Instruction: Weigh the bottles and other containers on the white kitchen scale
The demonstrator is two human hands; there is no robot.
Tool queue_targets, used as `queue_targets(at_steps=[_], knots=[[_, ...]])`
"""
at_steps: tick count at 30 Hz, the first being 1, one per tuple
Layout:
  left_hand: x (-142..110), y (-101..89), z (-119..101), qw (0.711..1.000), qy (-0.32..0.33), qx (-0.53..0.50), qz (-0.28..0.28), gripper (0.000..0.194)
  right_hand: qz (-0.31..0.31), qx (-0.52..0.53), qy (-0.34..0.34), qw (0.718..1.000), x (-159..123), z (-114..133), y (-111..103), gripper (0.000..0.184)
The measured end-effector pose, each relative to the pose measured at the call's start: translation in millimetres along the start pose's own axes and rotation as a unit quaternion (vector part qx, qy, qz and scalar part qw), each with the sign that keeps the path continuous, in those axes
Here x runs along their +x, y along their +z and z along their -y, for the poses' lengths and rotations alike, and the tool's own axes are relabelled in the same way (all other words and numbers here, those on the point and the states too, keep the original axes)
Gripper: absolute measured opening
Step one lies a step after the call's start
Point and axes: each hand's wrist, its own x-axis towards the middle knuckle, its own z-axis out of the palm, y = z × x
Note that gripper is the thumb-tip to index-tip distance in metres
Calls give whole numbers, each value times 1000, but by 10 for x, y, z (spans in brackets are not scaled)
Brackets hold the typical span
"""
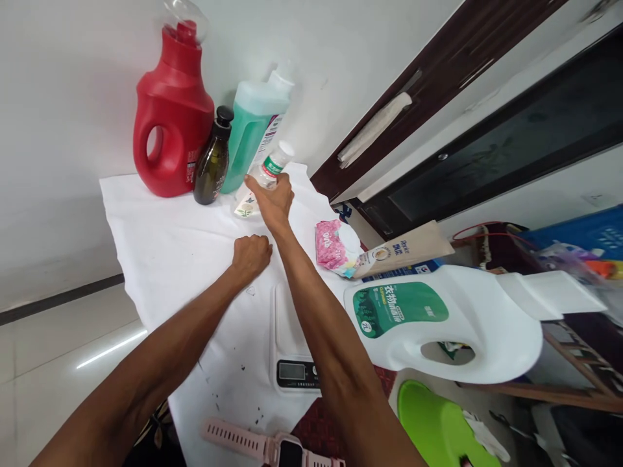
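My right hand point(272, 202) is wrapped around a clear plastic bottle point(269, 172) with a white cap and a green label, tilted slightly to the right. Its lower part shows a printed plant pattern. My left hand point(252, 255) rests on the white cloth as a closed fist, just in front of the bottle, with nothing showing in it. Behind the bottle stands a green liquid jug point(249, 126). To its left are a dark pump bottle point(213, 159) and a red detergent jug point(168, 123). Under my right forearm sits a white kitchen scale point(285, 344), partly covered.
A pink wipes pack point(333, 246), a beige tube point(402, 250) and a large white detergent jug point(467, 318) line the table's right side. A pink smartwatch point(243, 441) lies at the near edge. A green basin point(428, 421) is below, right. A wall rises behind.
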Motion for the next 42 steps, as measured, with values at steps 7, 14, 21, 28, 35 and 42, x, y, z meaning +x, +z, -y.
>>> queue_targets(at_steps=[7, 14, 21, 28, 35, 42], knots=[[-17, -29, 20, 999, 23, 24, -3, 46, -68, 21, -123, 990, -552, -132, -1053, 53], [0, -22, 14, 999, 21, 40, 0, 48, -93, -45, -76, 992, -1524, -269, -2007, 52], [20, -16, 22, 998, 14, 60, -13, 45, -95, -55, -41, 993, -2054, -423, -2199, 48], [38, 2, 43, 998, 14, 61, -24, 45, -83, -69, 6, 994, -2192, -536, -2146, 60], [23, -15, 16, 998, 6, 58, -20, 44, -14, -33, 9, 999, -2246, -445, -2427, 72], [42, -4, 19, 998, 1, 59, -23, 45, -54, 28, -18, 998, -2137, -302, -2485, 63]])
